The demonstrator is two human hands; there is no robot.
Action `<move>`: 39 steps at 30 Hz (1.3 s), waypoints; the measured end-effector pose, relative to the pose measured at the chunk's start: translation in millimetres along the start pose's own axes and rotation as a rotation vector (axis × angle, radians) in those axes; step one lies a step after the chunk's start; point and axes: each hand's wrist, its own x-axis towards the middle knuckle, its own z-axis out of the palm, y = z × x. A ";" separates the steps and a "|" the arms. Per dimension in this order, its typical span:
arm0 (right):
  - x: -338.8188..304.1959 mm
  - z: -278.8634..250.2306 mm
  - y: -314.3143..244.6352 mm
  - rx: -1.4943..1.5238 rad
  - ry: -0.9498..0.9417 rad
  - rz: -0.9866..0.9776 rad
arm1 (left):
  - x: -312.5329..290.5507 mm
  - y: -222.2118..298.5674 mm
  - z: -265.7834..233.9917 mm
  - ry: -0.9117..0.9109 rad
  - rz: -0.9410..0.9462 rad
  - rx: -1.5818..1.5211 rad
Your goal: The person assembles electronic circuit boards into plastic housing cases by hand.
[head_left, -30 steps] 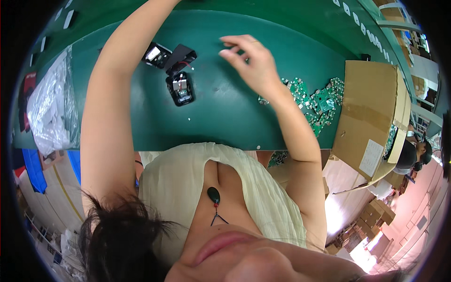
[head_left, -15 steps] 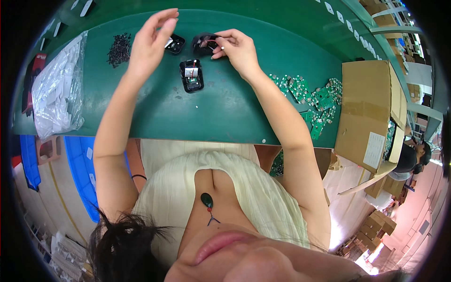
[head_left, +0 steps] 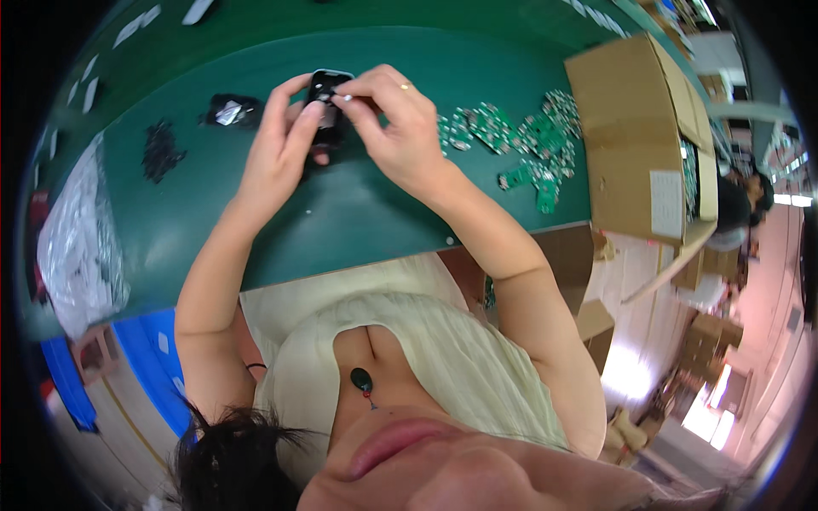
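Observation:
My left hand is closed around a small black plastic casing, holding it up over the green bench. The thumb lies along its near side. My right hand bends over the same casing with thumb and forefinger pinched together at its open face. Whatever sits between those fingertips is too small to make out. To the left of my left hand lies another dark casing with a silvery piece inside. Farther left is a pile of small black parts.
Several green circuit boards lie scattered at the right. Beside them stands an open cardboard box. A clear plastic bag of white pieces rests on the left of the bench. Below the bench edge are blue bins.
Both hands have come together over one casing; my left hand, open before, now grips it. The whole view has tilted, shifting the bench items.

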 end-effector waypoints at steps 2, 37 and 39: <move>6.5 -10.4 -7.0 0.023 0.024 0.098 | -0.7 2.1 0.6 -0.036 0.029 0.176; -3.2 -82.8 -2.3 0.084 -0.422 0.950 | -1.1 -4.1 -15.5 0.251 -0.130 -0.220; 1.8 -63.1 -21.5 0.277 -0.269 0.867 | 0.9 -4.9 -15.5 0.253 -0.115 -0.190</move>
